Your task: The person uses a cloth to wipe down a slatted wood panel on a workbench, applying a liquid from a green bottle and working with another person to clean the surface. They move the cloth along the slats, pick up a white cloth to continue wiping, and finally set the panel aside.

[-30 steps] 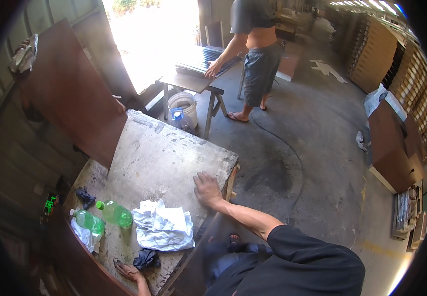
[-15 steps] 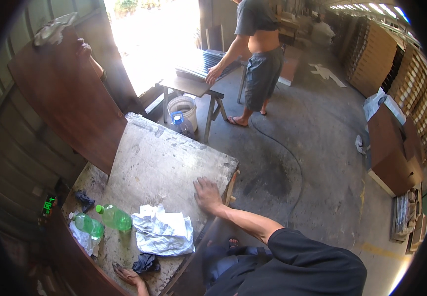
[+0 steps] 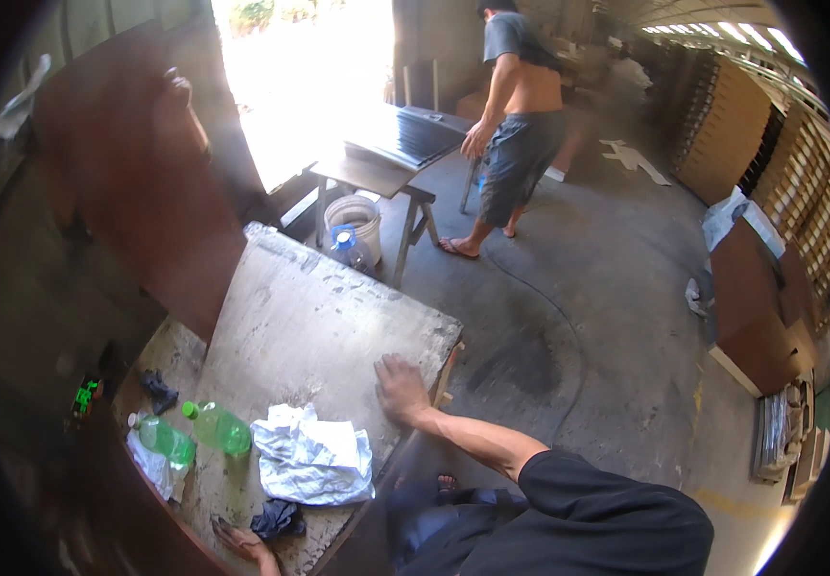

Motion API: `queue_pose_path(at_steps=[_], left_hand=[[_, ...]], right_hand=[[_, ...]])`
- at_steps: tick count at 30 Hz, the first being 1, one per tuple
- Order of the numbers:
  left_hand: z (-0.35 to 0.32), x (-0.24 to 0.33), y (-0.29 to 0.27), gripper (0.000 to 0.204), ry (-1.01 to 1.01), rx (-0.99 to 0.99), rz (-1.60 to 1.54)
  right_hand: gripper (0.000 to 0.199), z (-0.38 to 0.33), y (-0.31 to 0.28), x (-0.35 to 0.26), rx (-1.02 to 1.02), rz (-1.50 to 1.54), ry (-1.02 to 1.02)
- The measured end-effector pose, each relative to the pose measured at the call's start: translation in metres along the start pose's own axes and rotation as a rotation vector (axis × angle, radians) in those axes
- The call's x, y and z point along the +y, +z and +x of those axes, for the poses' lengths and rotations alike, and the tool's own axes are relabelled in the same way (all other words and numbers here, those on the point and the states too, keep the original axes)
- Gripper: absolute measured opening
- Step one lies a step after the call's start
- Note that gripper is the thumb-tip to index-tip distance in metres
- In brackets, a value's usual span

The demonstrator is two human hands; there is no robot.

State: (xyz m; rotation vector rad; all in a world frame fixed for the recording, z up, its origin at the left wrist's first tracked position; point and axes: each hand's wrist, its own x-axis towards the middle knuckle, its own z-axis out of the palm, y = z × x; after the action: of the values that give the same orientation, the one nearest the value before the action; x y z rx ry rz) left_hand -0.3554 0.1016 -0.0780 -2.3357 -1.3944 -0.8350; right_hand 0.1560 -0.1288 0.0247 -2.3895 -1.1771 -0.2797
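Observation:
A worn grey tabletop (image 3: 319, 307) stretches in front of me. My right hand (image 3: 403, 389) rests flat near its right edge, fingers spread, holding nothing. At the lower edge, my left hand (image 3: 239, 542) lies open on the surface beside a crumpled black cloth (image 3: 279, 518). Between my hands sits a rumpled white cloth (image 3: 314, 456). Left of it are two green-tinted plastic bottles, one (image 3: 218, 428) nearer the cloth and another (image 3: 164, 440) by a white bag. A large brown panel (image 3: 137, 173) stands tilted beyond the table, with another person's hand (image 3: 177, 88) at its edge.
A co-worker (image 3: 521, 125) stands by a trestle table (image 3: 362, 173) holding dark slats. Under it are a white bucket (image 3: 357, 216) and a blue-capped jug (image 3: 350, 250). A hose (image 3: 569, 326) crosses the floor. Brown boxes (image 3: 760, 298) and stacked boards (image 3: 722, 120) line the right.
The white cloth at the brown panel's top has moved left and down. The co-worker has drawn a hand back from the trestle table and leaned over. My hands stay in place.

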Motion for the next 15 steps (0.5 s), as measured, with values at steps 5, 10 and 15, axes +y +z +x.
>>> queue_pose_path(at_steps=[5,10,15], left_hand=[[0.025,0.046,-0.030,0.039,0.045,0.200,-0.059],[0.011,0.030,-0.025,0.044,-0.058,0.154,-0.062],[0.008,0.007,-0.010,0.043,0.046,0.057,-0.013]], right_hand=[[0.049,-0.002,0.001,0.006,0.011,-0.007,0.003],[0.048,0.001,0.003,-0.003,0.017,0.027,-0.038],[0.048,-0.001,0.000,0.001,0.041,-0.007,-0.004]])
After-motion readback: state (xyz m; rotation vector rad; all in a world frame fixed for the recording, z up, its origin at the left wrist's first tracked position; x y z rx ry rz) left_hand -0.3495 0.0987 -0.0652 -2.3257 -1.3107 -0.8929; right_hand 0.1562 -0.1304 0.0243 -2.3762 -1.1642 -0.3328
